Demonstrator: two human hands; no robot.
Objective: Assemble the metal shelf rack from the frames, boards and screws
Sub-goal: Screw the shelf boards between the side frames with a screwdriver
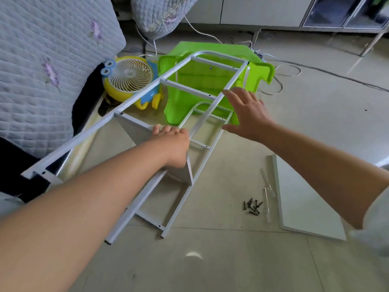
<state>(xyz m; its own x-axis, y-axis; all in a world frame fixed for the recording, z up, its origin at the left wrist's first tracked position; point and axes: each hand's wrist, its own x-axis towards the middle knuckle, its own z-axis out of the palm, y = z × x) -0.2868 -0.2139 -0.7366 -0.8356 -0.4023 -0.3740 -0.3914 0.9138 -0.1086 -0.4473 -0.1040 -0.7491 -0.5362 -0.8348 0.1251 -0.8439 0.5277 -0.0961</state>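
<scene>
Steadying: the upper frame point(147, 85), a white ladder-shaped side piece running from the lower left to the upper centre of the picture, is raised over the lower frame point(202, 148) lying on the floor point(210, 260).
Left hand point(172, 144): its fingers are curled over the top edge of the upright board point(136, 131) at mid-frame – that board is gripped and stands between the two frames.
Right hand point(248, 112): fingers spread and straight, nothing held; it hovers beside the upper frame's right rail, and contact cannot be told.
Screws point(252, 206): a small dark heap lies on the floor at lower right, just beside two clear-handled screwdrivers point(267, 192).
Spare board point(305, 197): flat on the floor, far right.
Doing it well: the board is best kept square while the rail holes are lined up – only then should a screw be fetched.
Risk: the green stool point(206, 81) under the far end may slip.
</scene>
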